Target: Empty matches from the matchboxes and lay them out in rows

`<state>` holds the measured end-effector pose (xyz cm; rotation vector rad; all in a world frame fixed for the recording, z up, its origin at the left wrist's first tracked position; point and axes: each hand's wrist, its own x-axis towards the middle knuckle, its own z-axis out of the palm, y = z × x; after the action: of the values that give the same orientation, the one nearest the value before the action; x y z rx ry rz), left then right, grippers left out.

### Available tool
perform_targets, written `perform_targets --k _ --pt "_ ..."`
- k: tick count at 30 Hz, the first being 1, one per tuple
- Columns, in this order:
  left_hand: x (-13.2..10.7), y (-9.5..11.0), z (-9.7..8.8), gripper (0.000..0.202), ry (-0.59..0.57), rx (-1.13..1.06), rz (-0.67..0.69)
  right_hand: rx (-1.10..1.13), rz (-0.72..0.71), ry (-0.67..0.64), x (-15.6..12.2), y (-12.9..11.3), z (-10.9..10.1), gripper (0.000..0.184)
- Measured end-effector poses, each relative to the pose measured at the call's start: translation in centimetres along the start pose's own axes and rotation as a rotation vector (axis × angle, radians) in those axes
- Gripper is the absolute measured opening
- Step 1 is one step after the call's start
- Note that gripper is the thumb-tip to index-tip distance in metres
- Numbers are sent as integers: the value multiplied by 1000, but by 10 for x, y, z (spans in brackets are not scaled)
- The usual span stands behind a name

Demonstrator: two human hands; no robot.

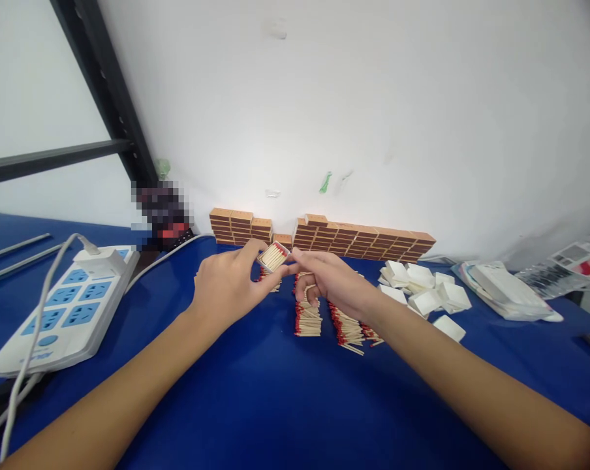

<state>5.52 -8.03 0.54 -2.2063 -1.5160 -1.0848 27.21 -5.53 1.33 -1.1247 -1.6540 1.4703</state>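
My left hand [229,277] pinches a small matchbox tray [274,256] between thumb and fingers, tilted so its inside faces me. Red-headed matches fill the tray, heads toward the right and upper side. At the tray's right end, my right hand [331,281] grips the edge with its fingertips, the other fingers curled below. Beneath and beside the hands lie piles of loose matches [308,320] on the blue table [256,391]. Another match pile [346,324] sits to the right, partly covered by my right forearm.
Brown matchboxes are stacked along the wall in a short row [231,225] and a longer row [363,240]. White empty trays [425,290] lie heaped at right, near plastic packaging [510,290]. A power strip [70,307] with a white cable stands at left.
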Motion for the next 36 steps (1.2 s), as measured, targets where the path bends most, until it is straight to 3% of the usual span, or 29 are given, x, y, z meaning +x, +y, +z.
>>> perform_targets --k 6,14,18,22,27,31,36 --pt "-3 13 2 35 -161 -105 -13 73 25 117 -42 17 4 43" --pt "-19 31 16 31 -198 -148 23 236 113 46 -43 17 10 43" --pt "-11 24 4 23 -319 -122 81 125 97 46 -44 19 11 41" --pt "-2 18 -8 33 -382 -67 76 -3 70 3 -48 24 17 38" --pt "-8 27 -5 36 -424 -18 65 105 83 9 -48 21 23 38" --pt "-9 32 -9 55 -473 -92 87 87 86 5 -49 19 18 40" --pt "-1 28 -22 56 -577 -253 163 -11 71 -76 -51 21 8 37"
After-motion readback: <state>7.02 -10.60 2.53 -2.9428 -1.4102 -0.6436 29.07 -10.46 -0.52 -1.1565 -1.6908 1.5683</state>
